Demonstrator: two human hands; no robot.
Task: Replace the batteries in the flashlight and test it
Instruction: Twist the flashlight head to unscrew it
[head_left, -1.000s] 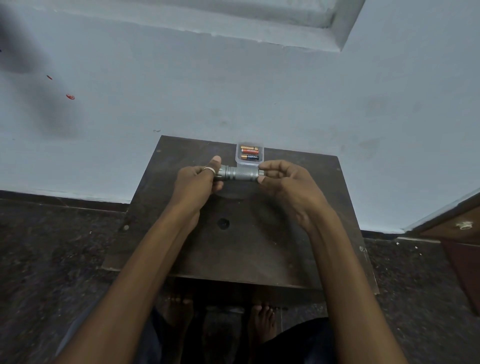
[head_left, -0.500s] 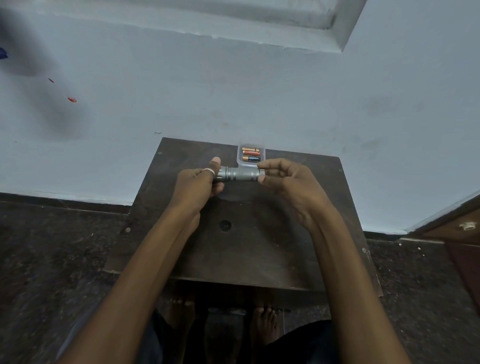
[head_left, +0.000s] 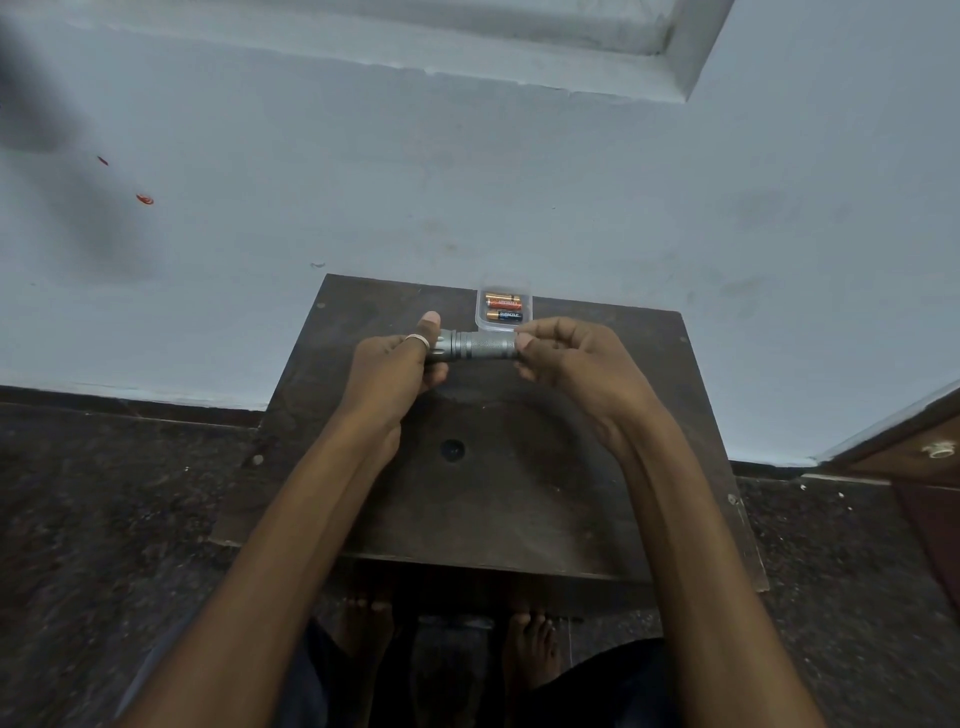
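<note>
Flashlight (head_left: 480, 347) is held level, head wrapped by the left grip (head_left: 395, 364), tail pinched by the right grip (head_left: 566, 364), presumably for unscrewing.

Grey flashlight (head_left: 480, 346) (knurled), dark-brown table (head_left: 597, 467)

Barely any change, right hand (head_left: 576, 364) fingertips (head_left: 523, 341) shifted slightly on flashlight (head_left: 480, 345) tail end

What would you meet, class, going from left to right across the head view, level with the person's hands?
left hand → flashlight → right hand → knob at the far right. The battery case is left out because it overlaps the flashlight.
</note>
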